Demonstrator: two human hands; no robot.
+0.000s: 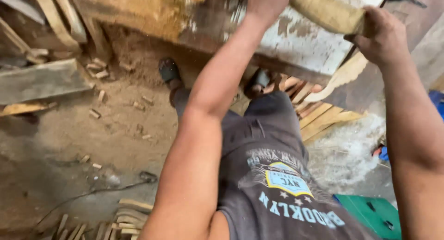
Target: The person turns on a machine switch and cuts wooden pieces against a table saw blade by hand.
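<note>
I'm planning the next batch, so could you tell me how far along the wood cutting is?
Done: cut curved pieces lie stacked beside the feet, more on the floor. In hand: the right hand grips a wood piece on the worn machine table; the left hand is mostly out of frame. What remains isn't visible.

Single head view, steeply downward, close overhead.

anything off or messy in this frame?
Yes. Small wood offcuts and sawdust lie scattered over the dirt floor, and a loose cable trails across it. The worktable top is worn, its paint patchy. The right hand grips a wooden piece; the left hand is partly cut off.
</note>
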